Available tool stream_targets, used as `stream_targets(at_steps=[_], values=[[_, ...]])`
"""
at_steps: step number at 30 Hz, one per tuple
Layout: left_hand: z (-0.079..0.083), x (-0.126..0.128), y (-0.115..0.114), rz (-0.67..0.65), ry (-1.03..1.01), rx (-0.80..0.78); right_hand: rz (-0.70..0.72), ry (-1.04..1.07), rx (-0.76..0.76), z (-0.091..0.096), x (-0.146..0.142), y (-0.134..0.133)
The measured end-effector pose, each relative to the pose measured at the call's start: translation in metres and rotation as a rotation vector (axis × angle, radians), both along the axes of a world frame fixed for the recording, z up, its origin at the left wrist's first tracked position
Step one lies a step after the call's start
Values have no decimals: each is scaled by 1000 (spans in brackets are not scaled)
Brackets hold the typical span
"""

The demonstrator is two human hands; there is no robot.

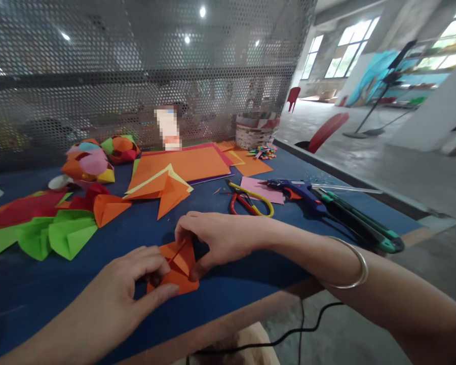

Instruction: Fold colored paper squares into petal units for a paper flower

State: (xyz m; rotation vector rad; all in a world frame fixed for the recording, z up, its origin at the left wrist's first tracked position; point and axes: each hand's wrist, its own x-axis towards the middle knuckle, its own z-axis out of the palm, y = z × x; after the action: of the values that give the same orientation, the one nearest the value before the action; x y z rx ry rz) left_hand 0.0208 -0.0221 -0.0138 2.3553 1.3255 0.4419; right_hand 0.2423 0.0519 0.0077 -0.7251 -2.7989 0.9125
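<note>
A partly folded piece of orange paper (180, 279) lies on the blue tabletop near its front edge, creased flaps facing up. On its left side my left hand (140, 284) is closed, thumb on the near edge and fingers curled over a flap. My right hand (213, 238) arches over the other side, thumb pressing the right edge and fingertips at the top corner. Beyond my hands lies a folded orange piece (173, 192), at the front of a stack of orange sheets (182, 163). Green folded pieces (70, 233) and an orange one (108, 208) sit to the left.
Scissors (253, 197), a blue glue gun (304, 192) and a green-black cutter (361, 223) lie to the right. Paper balls (87, 162) stand back left, a woven basket (256, 130) back right. A perforated metal screen (144, 66) rises behind. A black cable (281, 342) hangs below the edge.
</note>
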Motion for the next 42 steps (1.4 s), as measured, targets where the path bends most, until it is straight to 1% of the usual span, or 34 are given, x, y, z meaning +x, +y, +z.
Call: stream_targets(at_steps=[6,14,17,21,26,28,33,37,42], values=[[-6,0,-2,35,41,50,5,-19,0,0,0,1],[-8,6,-5,43,56,209,14,-35,4,0,0,1],[-8,7,-5,47,57,230,18,-41,0,0,0,1],[-6,8,-6,56,84,225,28,-70,7,3,0,0],[-6,6,-6,50,95,151,45,-66,8,7,1,-1],[-8,5,-6,57,111,140,17,-61,8,5,0,-3],[-11,4,-7,68,70,190,-44,-57,60,-1,-3,-7],[-11,3,-7,84,59,165,-30,-51,72,-5,-3,-6],[-13,0,-4,136,35,146,-13,-47,72,-5,-2,-4]])
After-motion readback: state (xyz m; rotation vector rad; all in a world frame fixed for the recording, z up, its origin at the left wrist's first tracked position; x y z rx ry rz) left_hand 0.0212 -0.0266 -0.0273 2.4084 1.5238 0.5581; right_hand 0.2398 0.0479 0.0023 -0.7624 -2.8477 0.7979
